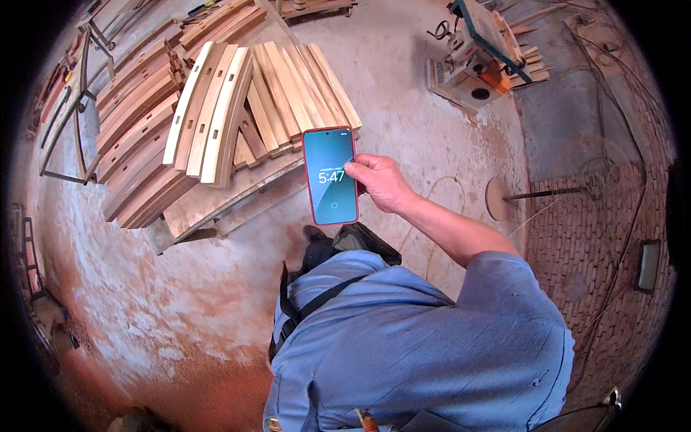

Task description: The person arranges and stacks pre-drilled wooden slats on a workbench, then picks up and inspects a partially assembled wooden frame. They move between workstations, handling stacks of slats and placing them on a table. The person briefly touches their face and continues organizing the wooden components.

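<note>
A smartphone (332,193) in a red case is held upright before me, its lit screen showing a blue-green lock display. My right hand (380,181) is closed on the phone's right edge, with the thumb resting over the side of the screen. The other fingers are mostly hidden behind it. Just beyond the phone, pale wooden slats (291,83) lie side by side on a stack. Curved wooden pieces with slots (209,115) rest to their left. No part of my left hand shows.
The wooden pieces sit on a low wooden platform (237,198). At the far right stands a woodworking machine (471,75) with a handwheel. A pedestal fan (543,193) is near the brick wall (576,266). A metal frame (78,129) stands at the left.
</note>
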`<state>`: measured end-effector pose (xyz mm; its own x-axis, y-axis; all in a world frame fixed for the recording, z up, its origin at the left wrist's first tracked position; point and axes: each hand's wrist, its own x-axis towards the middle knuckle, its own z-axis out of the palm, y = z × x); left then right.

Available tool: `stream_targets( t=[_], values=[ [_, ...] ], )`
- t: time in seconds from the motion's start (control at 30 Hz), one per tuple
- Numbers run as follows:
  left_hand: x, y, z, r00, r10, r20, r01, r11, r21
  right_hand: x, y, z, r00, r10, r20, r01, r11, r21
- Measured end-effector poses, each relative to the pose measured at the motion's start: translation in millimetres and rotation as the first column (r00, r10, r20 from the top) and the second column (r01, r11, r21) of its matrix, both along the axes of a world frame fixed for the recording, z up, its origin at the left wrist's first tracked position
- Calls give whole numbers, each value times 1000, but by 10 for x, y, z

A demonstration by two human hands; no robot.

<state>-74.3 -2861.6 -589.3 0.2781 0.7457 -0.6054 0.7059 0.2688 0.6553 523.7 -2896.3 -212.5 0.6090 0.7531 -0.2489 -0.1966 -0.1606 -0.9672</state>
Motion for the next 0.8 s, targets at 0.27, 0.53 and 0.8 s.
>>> stream_targets(
  t=[0.27,0.53,0.8],
  values=[
    [104,62,23,996,-77,-46,82,990,113,230,-11,19,994,32,102,-24,997,-78],
    [724,38,938,974,209,91,-210,978,-3,125,-436,-223,782,358,510,-98,879,-467],
    [786,-58,1053,927,363,92,-350,928,-131,-195,-905,-873,680,543,493,-123,747,-653]
  ],
)
